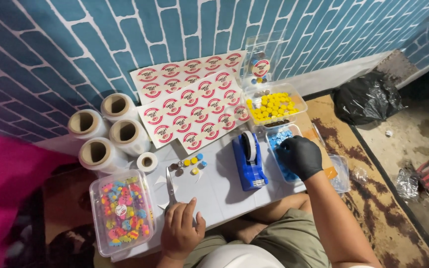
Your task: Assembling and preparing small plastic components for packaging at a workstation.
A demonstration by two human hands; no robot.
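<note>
Looking down, I see my right hand [300, 156], in a black glove, dipped into the clear tub of blue caps [277, 141], fingers curled among them; whether it has pinched one I cannot tell. That tub sits just right of the blue tape dispenser [249, 161], with the tub of yellow caps [273, 106] behind it. My bare left hand [180, 229] rests released on the white table [219, 191], fingertips beside the scissors [171, 186].

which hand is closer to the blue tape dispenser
Right. The gloved right hand reaches into the tub of blue caps just beside the blue tape dispenser; the bare left hand rests lower left, by the scissors.
</note>
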